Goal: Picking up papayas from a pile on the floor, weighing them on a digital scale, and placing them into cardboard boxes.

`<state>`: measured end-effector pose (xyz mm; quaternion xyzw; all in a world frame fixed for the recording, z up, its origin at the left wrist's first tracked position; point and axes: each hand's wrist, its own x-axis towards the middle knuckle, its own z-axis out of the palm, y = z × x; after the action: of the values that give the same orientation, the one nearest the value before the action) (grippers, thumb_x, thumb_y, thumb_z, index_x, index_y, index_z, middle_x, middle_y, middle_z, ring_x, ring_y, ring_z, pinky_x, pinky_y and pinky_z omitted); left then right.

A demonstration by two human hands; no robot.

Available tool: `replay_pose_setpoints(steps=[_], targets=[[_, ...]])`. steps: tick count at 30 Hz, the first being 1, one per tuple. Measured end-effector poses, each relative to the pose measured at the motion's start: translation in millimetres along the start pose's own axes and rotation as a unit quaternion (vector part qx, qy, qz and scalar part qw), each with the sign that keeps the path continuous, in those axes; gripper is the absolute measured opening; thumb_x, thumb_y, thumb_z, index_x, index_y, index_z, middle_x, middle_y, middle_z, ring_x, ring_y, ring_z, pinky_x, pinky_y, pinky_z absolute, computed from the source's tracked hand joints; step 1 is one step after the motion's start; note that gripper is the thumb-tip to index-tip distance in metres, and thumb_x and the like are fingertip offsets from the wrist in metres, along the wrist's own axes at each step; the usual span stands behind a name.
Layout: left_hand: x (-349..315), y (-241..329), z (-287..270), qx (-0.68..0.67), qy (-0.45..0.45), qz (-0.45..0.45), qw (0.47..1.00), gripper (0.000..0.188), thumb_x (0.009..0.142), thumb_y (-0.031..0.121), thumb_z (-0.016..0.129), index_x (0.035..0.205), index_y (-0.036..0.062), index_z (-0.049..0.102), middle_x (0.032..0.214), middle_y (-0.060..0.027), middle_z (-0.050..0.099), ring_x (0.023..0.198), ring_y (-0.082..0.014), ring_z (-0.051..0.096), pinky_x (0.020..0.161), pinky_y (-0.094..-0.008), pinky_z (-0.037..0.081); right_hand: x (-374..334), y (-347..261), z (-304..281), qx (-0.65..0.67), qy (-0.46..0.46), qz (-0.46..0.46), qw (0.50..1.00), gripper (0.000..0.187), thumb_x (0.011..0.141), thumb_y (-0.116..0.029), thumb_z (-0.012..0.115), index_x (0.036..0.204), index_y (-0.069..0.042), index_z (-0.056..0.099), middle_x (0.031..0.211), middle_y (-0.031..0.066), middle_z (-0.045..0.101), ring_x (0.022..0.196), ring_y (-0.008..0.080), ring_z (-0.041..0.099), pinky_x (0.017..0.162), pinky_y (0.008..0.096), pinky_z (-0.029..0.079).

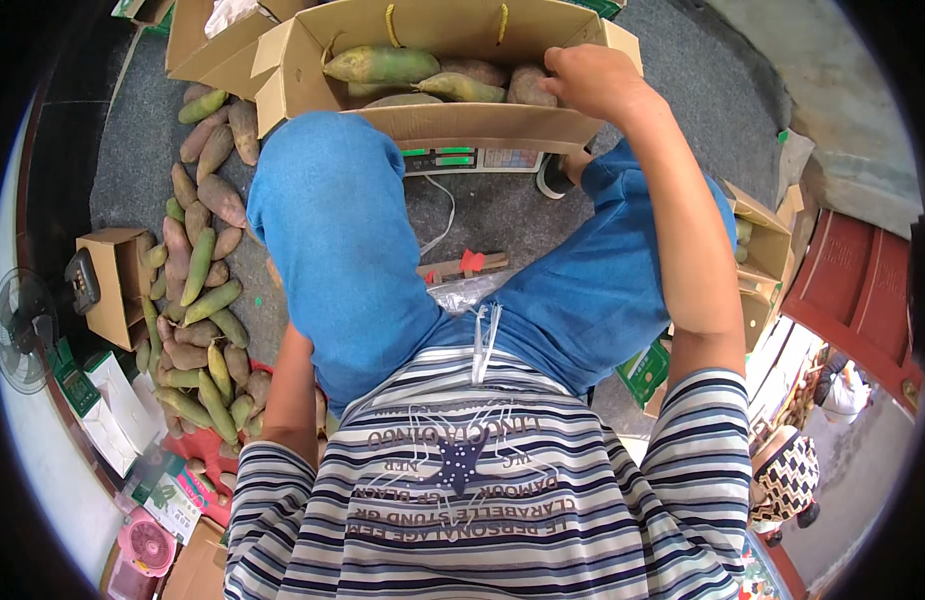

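Observation:
In front of my knees, an open cardboard carton (462, 125) with yellow cord handles holds several radishes. A long green radish (382, 65) lies at its left, with a smaller green one (462, 87) beside it. My right hand (597, 82) reaches over the carton's right end, its fingers curled onto a muddy brown radish (529, 86). Below the carton shows a scale (472, 160) with green lit displays. My left forearm (291, 390) runs down beside my left knee, which hides most of the left hand; its fingers cannot be made out.
A heap of green and brown radishes (197, 265) spreads over the floor at my left. Another carton (112, 285) stands beyond it, near a fan (24, 330). At my right is an open box (762, 240). A pink fan (147, 545) stands at lower left. Another person (785, 470) is at lower right.

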<state>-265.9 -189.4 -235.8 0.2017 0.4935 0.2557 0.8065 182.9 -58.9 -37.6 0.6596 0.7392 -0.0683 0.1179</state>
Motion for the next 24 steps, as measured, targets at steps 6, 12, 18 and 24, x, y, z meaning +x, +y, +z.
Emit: replay_pose_setpoints(steps=[6,12,18,24], targets=[[6.9,-9.0,-22.4,0.053,0.036,0.008,0.998,0.041,0.087,0.022,0.051,0.119,-0.0027,0.051,0.110,-0.0198,0.058,0.097,-0.0235,0.059,0.076,-0.0331,0.050,7.7,1.9,13.8,-0.002,-0.034,-0.023,0.999,0.025,0.084,-0.030,0.055,0.086,-0.006,0.059,0.080,0.0138,0.063,0.082,0.0324,0.060,0.070,0.0429,0.047],[9.8,-25.1,-48.3,0.122,0.065,0.018,0.990,0.043,0.085,0.023,0.053,0.120,-0.0029,0.050,0.111,-0.0207,0.057,0.097,-0.0241,0.060,0.075,-0.0335,0.050,6.5,-4.7,11.6,-0.002,-0.030,-0.046,0.998,0.024,0.087,-0.028,0.051,0.084,-0.005,0.058,0.078,0.0145,0.063,0.080,0.0327,0.060,0.070,0.0424,0.047],[20.6,-33.2,-73.6,0.189,0.093,0.032,0.977,0.045,0.084,0.024,0.055,0.120,-0.0032,0.050,0.112,-0.0216,0.057,0.096,-0.0247,0.060,0.075,-0.0339,0.050,3.5,-11.4,3.7,0.050,0.017,-0.092,0.994,0.030,0.090,-0.032,0.046,0.087,-0.004,0.057,0.079,0.0155,0.062,0.080,0.0344,0.059,0.070,0.0440,0.046],[50.7,-45.3,-95.9,0.224,0.172,0.055,0.958,0.048,0.083,0.026,0.057,0.120,-0.0035,0.050,0.113,-0.0225,0.056,0.096,-0.0253,0.060,0.074,-0.0343,0.050,1.2,-38.7,-3.5,0.131,-0.032,-0.135,0.982,0.054,0.077,-0.051,0.060,0.107,-0.006,0.057,0.088,0.0159,0.063,0.087,0.0334,0.059,0.076,0.0398,0.047]])
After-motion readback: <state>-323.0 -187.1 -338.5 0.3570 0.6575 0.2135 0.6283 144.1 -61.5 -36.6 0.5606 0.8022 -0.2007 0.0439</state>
